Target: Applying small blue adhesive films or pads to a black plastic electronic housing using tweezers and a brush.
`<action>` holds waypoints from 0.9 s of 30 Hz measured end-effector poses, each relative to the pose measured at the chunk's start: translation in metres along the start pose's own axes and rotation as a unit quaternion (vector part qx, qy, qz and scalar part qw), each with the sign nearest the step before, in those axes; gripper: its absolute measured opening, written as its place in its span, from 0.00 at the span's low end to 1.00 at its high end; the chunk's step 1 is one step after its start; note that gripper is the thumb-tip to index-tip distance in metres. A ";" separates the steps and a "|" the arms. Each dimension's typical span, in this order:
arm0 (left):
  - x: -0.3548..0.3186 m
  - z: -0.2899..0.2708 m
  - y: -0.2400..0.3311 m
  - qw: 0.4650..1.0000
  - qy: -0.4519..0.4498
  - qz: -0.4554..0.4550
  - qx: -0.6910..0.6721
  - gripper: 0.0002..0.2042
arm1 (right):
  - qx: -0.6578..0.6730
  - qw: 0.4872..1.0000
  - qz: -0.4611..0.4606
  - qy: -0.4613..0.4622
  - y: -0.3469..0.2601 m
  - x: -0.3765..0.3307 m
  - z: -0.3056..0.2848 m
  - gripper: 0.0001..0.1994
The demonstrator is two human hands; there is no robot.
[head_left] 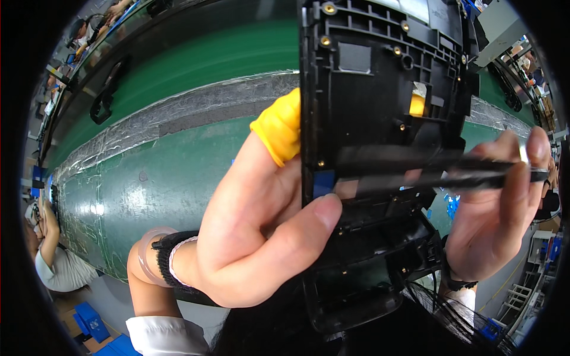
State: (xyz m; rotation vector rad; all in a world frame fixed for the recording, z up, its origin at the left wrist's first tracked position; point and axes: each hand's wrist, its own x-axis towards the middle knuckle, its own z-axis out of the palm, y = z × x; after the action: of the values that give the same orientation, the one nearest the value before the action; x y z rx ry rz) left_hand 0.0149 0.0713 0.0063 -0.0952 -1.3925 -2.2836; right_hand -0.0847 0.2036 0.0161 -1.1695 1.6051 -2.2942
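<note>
My left hand (pixel 249 219) grips a large black plastic housing (pixel 374 89) by its left edge, thumb pressed on its front; a yellow finger cot (pixel 280 127) covers the index finger. The housing is held up close to the camera, its ribbed inner side with brass screw inserts facing me. My right hand (pixel 496 207) holds dark tweezers (pixel 427 169), which lie across the housing's middle pointing left toward a small blue piece (pixel 323 182) near my left thumb. A second yellow fingertip (pixel 417 104) shows through an opening in the housing.
Below lies a green conveyor belt (pixel 178 178) with a strip of grey tape (pixel 196 113) along it. A black part (pixel 105 98) sits on the far lane. Other people sit at the left edge (pixel 50 255) and far right (pixel 537 71). Blue crates (pixel 95 323) stand on the floor.
</note>
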 end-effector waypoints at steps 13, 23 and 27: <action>0.002 -0.003 0.012 0.994 0.023 -0.099 -0.036 0.22 | -0.073 0.984 0.084 -0.139 -0.010 0.022 -0.006 0.17; 0.005 -0.027 0.016 0.963 -0.078 -0.112 0.233 0.19 | -0.223 0.969 0.008 -0.103 -0.008 0.021 -0.017 0.15; 0.012 -0.023 0.030 0.914 -0.094 -0.196 0.342 0.18 | -0.250 0.963 0.013 -0.102 -0.011 0.019 -0.018 0.16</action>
State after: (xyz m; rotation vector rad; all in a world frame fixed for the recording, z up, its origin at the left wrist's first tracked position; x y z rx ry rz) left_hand 0.0204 0.0363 0.0237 0.2127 -2.4159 -1.9584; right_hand -0.1060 0.2127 0.0324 -1.4092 2.1629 -1.7224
